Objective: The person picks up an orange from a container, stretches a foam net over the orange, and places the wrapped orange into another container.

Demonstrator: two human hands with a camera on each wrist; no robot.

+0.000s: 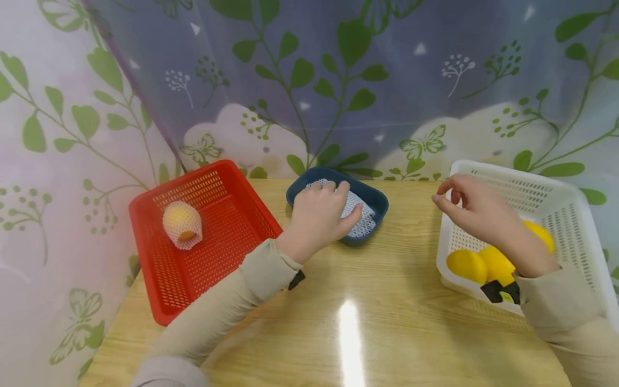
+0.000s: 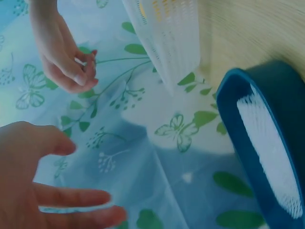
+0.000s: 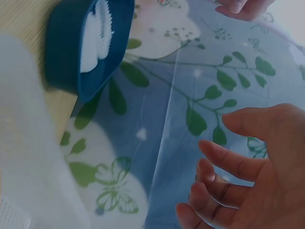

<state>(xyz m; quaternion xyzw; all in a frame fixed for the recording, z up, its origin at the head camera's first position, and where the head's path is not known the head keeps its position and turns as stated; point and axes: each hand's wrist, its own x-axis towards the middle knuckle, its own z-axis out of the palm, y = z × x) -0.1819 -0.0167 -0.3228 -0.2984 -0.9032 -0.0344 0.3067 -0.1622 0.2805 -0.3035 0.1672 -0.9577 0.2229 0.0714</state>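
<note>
White foam net sleeves (image 1: 360,215) lie in a dark blue bowl (image 1: 382,201) at the back middle. In the head view my left hand (image 1: 316,217) is over the bowl's left part; in the left wrist view its fingers are apart, with nothing between them, and the bowl (image 2: 233,105) is off to the side. My right hand (image 1: 476,209) hovers above the left part of a white basket (image 1: 447,269), fingers loosely bent and holding nothing. Below that wrist, several yellow fruits (image 1: 466,266) lie in the basket.
A red basket (image 1: 147,269) on the left holds one yellow fruit (image 1: 182,221) wrapped in a foam net. The wooden table (image 1: 387,301) runs back to a leaf-patterned curtain (image 1: 300,107).
</note>
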